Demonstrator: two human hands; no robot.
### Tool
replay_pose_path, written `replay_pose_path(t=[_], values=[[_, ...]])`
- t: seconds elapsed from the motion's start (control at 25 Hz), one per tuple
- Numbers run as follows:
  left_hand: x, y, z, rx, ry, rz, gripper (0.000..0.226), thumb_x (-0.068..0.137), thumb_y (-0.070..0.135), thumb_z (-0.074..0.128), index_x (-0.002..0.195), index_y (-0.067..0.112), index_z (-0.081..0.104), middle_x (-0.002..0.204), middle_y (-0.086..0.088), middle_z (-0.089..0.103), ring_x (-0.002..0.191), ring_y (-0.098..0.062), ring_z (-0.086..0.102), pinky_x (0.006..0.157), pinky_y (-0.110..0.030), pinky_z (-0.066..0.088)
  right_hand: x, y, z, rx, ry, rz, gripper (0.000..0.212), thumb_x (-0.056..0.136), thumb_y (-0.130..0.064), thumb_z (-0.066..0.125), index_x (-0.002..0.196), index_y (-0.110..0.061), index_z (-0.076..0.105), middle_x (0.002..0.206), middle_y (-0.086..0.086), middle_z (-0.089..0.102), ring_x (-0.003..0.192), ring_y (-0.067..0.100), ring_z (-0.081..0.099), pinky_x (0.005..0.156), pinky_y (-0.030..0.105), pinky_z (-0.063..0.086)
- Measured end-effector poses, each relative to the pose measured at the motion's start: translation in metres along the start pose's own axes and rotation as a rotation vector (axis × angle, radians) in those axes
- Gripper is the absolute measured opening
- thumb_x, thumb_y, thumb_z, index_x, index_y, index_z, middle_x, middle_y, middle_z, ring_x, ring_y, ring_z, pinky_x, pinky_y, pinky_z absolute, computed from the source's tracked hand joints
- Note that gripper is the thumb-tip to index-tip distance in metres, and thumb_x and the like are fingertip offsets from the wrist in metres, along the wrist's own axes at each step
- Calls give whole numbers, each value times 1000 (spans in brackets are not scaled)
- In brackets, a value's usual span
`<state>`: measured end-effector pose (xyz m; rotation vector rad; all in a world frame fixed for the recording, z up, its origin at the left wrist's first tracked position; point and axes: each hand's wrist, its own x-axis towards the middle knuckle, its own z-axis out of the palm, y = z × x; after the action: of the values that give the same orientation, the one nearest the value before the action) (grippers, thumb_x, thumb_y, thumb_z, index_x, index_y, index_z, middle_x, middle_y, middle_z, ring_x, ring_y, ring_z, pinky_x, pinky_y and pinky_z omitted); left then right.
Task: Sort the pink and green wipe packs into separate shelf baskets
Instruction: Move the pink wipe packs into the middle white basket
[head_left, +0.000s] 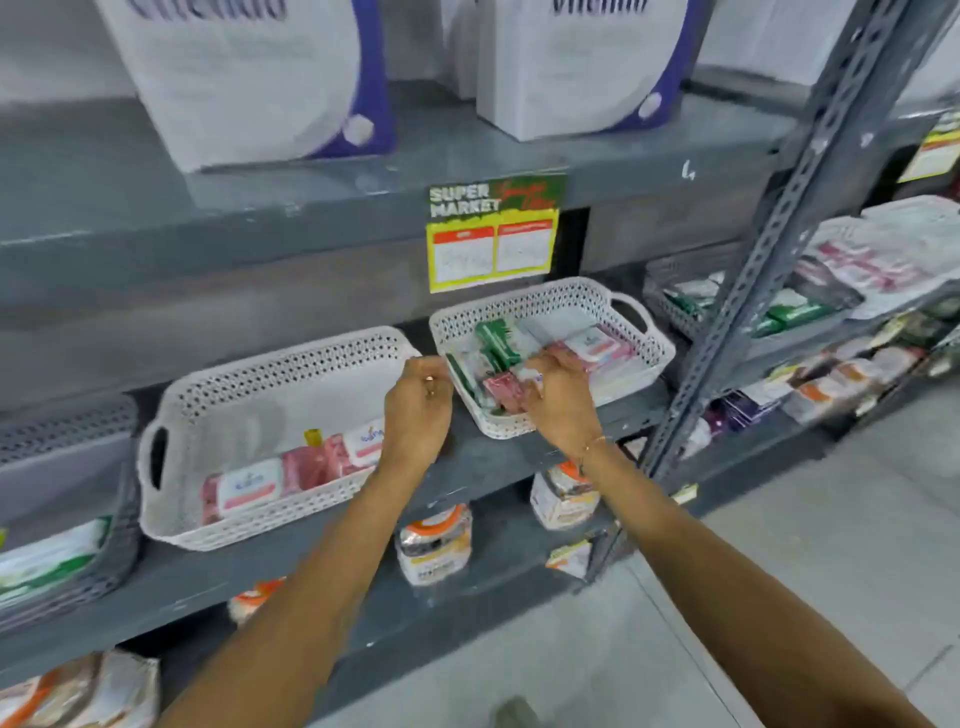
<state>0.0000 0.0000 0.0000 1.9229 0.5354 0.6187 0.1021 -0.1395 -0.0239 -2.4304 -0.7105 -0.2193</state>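
Two white perforated baskets stand on the grey shelf. The left basket (171, 447) holds pink wipe packs (249, 486) along its front. The right basket (639, 358) holds a mix of green packs (498, 340) and pink packs (597, 345). My right hand (558, 400) reaches into the right basket's front and its fingers close on a pink pack (503, 389). My left hand (418, 410) hovers between the two baskets with its fingers curled, and nothing shows in it.
A dark grey basket (78, 519) with green and white packs sits at far left. Large white bags stand on the shelf above. A yellow price tag (491, 249) hangs over the right basket. A slanted metal upright (753, 291) is at right, with jars on the lower shelf.
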Motion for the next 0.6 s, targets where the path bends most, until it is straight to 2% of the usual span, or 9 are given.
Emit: replay_pose_path(t=[0.08,0.12,0.2,0.28,0.32,0.4,0.52,0.56,0.6], values=[[24,1,29,83,-113,-96,16,90,7,50,95,7,65,111,-13,66,105,-25,60,92,-30,43,30,20,-2,60,-106,97,22,86,-3,54,103,-8,68,109,17,64,105,29,59,98,33,46],[33,3,38,114,-153,-151,17,90,9,50,92,5,66,102,-13,66,98,-23,60,87,-29,42,42,27,-2,96,-110,115,19,85,-1,53,95,-9,68,100,16,65,95,28,63,91,34,51],[60,2,58,103,-193,-292,17,89,14,51,85,6,65,85,-11,63,80,-23,59,79,-28,42,71,37,-3,192,-167,203,18,86,0,52,92,2,69,96,19,69,87,32,68,75,28,55],[81,-3,69,62,-269,-394,14,82,18,56,84,8,66,87,-15,66,84,-28,64,85,-33,49,92,41,-2,99,-289,211,17,86,-4,52,85,4,67,89,17,69,86,30,67,60,16,46],[88,-7,71,129,-324,-379,17,79,20,57,80,6,67,83,-16,65,82,-27,64,82,-32,49,98,40,-4,19,-376,212,17,88,-9,51,83,1,64,86,16,67,87,29,65,58,16,41],[96,-13,76,386,-484,-316,23,80,22,60,79,1,68,76,-13,58,74,-21,56,68,-28,40,110,52,-1,-70,-549,276,26,94,-24,50,103,-3,61,100,16,65,99,30,63,70,23,44],[92,-10,84,668,-631,-226,32,82,27,65,95,-3,66,85,-12,61,79,-22,57,62,-28,40,112,75,3,12,-705,335,63,87,-48,57,138,-13,43,130,9,59,113,28,59,95,36,48],[91,-7,87,723,-640,-206,32,82,26,67,97,-3,63,87,-12,60,81,-22,56,60,-28,39,113,80,3,61,-743,345,72,83,-51,61,142,-17,37,135,8,56,111,27,61,96,41,50],[90,-4,89,763,-637,-181,31,83,24,67,99,-2,61,91,-14,59,83,-23,55,61,-27,37,114,83,3,105,-776,354,77,81,-50,65,144,-18,34,138,8,53,103,25,65,90,43,54]])
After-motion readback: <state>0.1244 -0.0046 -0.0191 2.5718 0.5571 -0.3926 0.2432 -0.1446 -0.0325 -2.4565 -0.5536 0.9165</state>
